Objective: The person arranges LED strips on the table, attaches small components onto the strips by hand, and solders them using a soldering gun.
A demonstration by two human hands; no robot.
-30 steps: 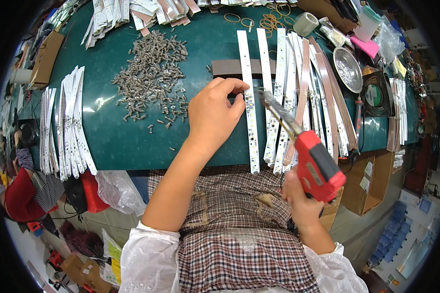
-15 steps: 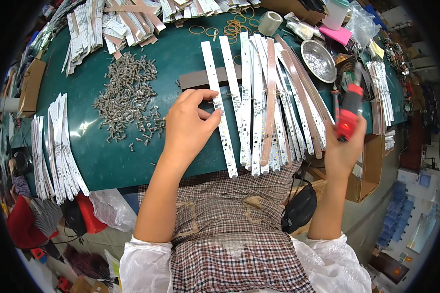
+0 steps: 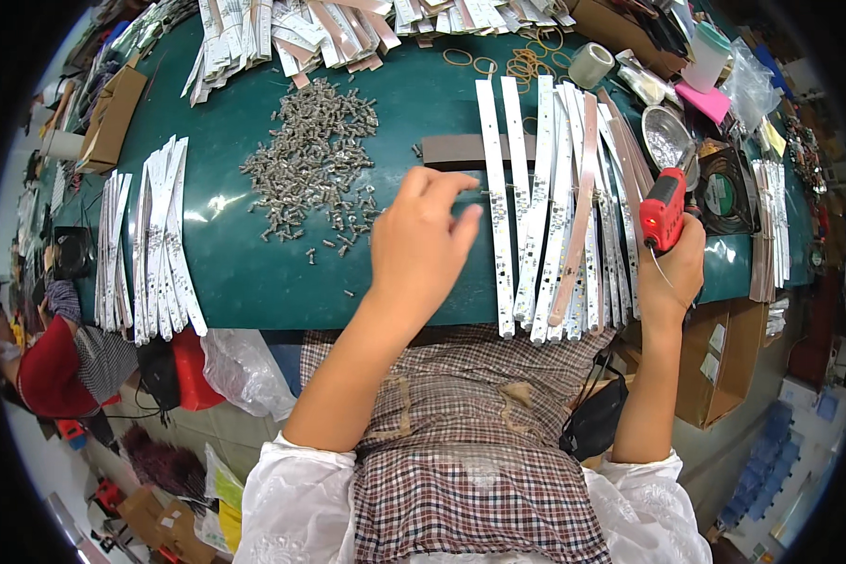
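My left hand (image 3: 421, 235) hovers over the green table beside the leftmost white LED strip (image 3: 496, 216). Its thumb and forefinger are apart, with nothing visible between them. Small metal parts stick out from the strips' sides, halfway along. More white strips and a few copper-coloured ones (image 3: 578, 216) lie in a fanned row across a dark brown bar (image 3: 451, 151). At the right of this row, my right hand (image 3: 672, 273) is closed round a red and black soldering gun (image 3: 663, 209). A thin wire curves from its near end; its tip is hard to make out against the clutter.
A heap of small metal parts (image 3: 315, 160) lies left of my left hand. Bundled strips (image 3: 164, 244) rest farther left, with more piled (image 3: 329, 28) at the back. Rubber bands (image 3: 536, 61), a tape roll (image 3: 591, 65) and a metal bowl (image 3: 665, 133) sit behind the row.
My left thumb and forefinger have come off the leftmost strip and are beside it. The soldering gun has swung and tilted in my right hand. The whole view has shifted.
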